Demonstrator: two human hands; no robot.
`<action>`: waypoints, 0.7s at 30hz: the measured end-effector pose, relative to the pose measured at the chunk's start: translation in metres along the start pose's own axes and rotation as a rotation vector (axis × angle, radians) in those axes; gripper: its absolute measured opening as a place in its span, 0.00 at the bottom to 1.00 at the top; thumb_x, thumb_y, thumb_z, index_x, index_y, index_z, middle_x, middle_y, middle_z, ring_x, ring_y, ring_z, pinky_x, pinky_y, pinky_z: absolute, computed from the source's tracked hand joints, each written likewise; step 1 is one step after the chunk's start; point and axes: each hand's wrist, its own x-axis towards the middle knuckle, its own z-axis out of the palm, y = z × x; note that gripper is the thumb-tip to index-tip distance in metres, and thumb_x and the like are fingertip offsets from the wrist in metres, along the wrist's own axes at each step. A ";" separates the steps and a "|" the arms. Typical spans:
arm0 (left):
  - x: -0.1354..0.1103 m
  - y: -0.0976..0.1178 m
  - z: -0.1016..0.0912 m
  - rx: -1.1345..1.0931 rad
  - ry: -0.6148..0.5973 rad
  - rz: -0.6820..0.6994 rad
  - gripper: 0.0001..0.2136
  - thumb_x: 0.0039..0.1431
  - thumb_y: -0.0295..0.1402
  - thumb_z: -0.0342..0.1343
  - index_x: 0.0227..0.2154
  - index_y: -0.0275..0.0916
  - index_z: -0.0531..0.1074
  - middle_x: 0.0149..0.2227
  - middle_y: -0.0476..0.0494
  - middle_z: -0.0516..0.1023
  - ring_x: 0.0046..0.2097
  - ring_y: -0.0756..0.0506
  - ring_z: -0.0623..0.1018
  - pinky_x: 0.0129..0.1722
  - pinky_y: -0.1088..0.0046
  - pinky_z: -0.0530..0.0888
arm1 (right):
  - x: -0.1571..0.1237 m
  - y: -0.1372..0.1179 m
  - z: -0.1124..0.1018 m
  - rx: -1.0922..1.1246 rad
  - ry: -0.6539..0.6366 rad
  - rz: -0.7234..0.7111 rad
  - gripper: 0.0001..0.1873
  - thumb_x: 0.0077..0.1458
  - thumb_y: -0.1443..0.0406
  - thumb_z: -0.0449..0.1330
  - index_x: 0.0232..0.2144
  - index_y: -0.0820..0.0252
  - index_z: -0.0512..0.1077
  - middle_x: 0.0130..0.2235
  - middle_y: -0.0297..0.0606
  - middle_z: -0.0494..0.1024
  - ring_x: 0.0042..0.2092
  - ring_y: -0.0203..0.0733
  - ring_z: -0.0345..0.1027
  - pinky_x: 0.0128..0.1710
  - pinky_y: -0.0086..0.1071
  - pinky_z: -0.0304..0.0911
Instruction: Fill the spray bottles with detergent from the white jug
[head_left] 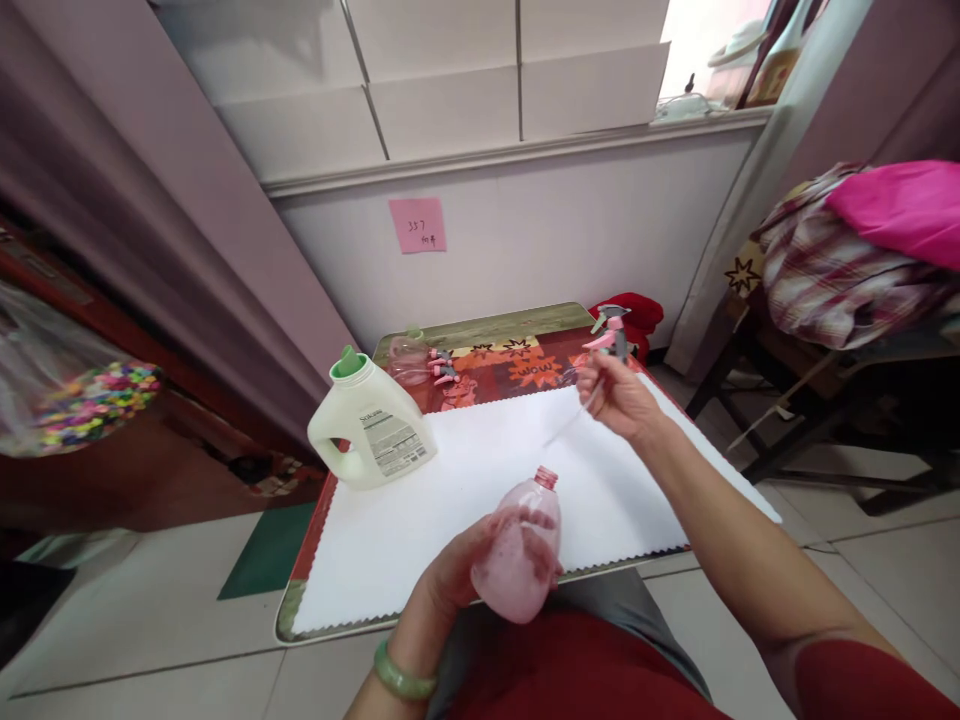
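My left hand (469,560) is wrapped round a translucent pink spray bottle (517,560) at the table's front edge. The bottle leans a little, and its threaded neck is uncapped. To the right and higher up, my right hand (611,390) grips a pink and grey spray nozzle (611,330). Its thin clear dip tube hangs down to the left, the tip apart from the bottle's neck. Left of both hands stands a large pale jug (375,425) with a handle, a printed label and a green spout in its uncapped mouth.
A white mat (360,540) covers much of the small table. At its back left lie a clear pink bottle (409,360) and another spray nozzle (445,367). A chair piled with clothes (840,260) stands right; a bag of colourful pieces (97,405) hangs left.
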 end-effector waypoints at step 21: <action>0.148 0.062 -0.086 0.769 0.986 0.547 0.34 0.41 0.32 0.71 0.53 0.40 0.64 0.55 0.36 0.74 0.55 0.38 0.74 0.59 0.57 0.66 | 0.037 0.002 -0.192 -1.399 0.471 -0.010 0.12 0.30 0.66 0.70 0.25 0.56 0.79 0.29 0.40 0.77 0.34 0.46 0.67 0.32 0.35 0.51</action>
